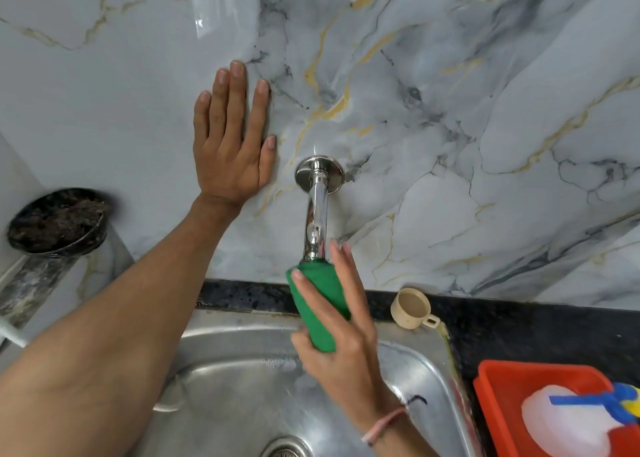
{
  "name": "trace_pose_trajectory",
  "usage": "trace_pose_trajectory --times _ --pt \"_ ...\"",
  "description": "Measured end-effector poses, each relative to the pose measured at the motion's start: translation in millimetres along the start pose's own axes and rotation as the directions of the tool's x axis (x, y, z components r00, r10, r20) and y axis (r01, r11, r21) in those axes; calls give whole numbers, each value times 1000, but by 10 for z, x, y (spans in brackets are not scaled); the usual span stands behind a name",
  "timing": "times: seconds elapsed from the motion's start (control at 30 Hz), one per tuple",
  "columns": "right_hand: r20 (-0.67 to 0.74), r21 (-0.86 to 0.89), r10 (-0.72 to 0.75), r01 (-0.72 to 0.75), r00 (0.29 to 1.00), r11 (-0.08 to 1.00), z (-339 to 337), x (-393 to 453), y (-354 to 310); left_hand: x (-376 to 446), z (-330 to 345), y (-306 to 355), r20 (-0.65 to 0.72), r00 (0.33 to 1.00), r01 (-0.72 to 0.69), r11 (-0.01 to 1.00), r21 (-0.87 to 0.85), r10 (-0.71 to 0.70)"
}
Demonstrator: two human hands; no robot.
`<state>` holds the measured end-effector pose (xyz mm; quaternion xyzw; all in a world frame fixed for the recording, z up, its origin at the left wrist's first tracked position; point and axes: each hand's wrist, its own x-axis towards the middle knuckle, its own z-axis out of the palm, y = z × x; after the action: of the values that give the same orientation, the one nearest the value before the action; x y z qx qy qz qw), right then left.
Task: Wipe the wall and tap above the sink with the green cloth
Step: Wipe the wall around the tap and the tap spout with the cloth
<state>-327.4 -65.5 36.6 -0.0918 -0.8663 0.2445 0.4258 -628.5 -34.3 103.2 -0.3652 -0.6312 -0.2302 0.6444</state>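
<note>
While the spout is being wiped, these are the points that matter, taken from left to right:

Black pot: a dark round pot (pixel 57 221) stands at the far left edge of the counter, well apart from both hands; it plays no part in this step.

Left hand: the left hand (pixel 230 138) lies flat on the marble wall (pixel 450 93) just left of the tap's base, fingers spread and straight, gripping nothing; as a brace it steadies the person, and it should probably stay off any patch not yet wiped.

Tap: the chrome tap (pixel 317 210) juts from the wall above the back edge of the sink (pixel 242 370); its round flange meets the wall and its outer end is hidden inside the cloth.

Green cloth: the green cloth (pixel 317 307) is wrapped around the tap's outer end, over the back rim of the sink.

Right hand: the right hand (pixel 341 335) is curled around the green cloth, thumb on its left face and fingers along its right, gripping cloth and spout together; to do the step well the grip likely wants to be snug but sliding, drawn along the tube towards the flange and twisted so the underside is reached too.

Cup: a small beige cup (pixel 412 308) sits on the dark counter at the sink's back right corner, near the right hand's fingers; a wide elbow swing could knock it.

Red tray: a red tray (pixel 498 387) sits at the right edge, clear of the work.
</note>
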Motion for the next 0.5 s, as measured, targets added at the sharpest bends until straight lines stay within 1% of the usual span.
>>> trace_pose_trajectory --times 0.03,0.07,0.1,0.13,0.17,0.2,0.23,0.27,0.3,0.37,0.43,0.5 --pt "-23 167 111 -106 994 980 -41 -104 10 -5 6 1 -3 1000 2 1000 0 -2" --pt "-20 382 273 -245 962 891 -91 -196 20 -15 11 -1 -4 1000 4 1000 0 -4" --pt "28 616 465 -381 885 690 -147 -226 25 -21 15 -3 -5 1000 4 1000 -1 -4" --pt "136 797 629 -462 766 390 -194 -187 52 -22 15 -3 -7 1000 5 1000 2 -5" --pt "271 871 730 -483 627 92 -234 -87 101 -17 17 -1 -12 1000 5 1000 3 -5" --pt "405 861 763 -491 503 -132 -262 50 182 -9 18 5 -18 1000 4 1000 0 -4" --pt "527 803 748 -526 404 -281 -291 242 250 -6 17 11 -22 1000 3 1000 -6 -3" --pt "617 730 708 -585 343 -353 -303 469 316 -7 15 14 -24 1000 3 1000 -7 -3" --pt "695 657 643 -646 321 -388 -306 703 370 -7 16 13 -23 1000 4 1000 0 -4" --pt "809 552 467 -735 356 -394 -239 1104 409 -1 19 -4 -15 1000 2 1000 5 -2" --pt "853 511 337 -767 398 -388 -147 1311 411 -9 19 -10 -13 1000 -3 1000 8 3" --pt "860 509 284 -763 425 -399 -100 1358 383 -14 24 -9 -4 1000 -3 1000 15 3"
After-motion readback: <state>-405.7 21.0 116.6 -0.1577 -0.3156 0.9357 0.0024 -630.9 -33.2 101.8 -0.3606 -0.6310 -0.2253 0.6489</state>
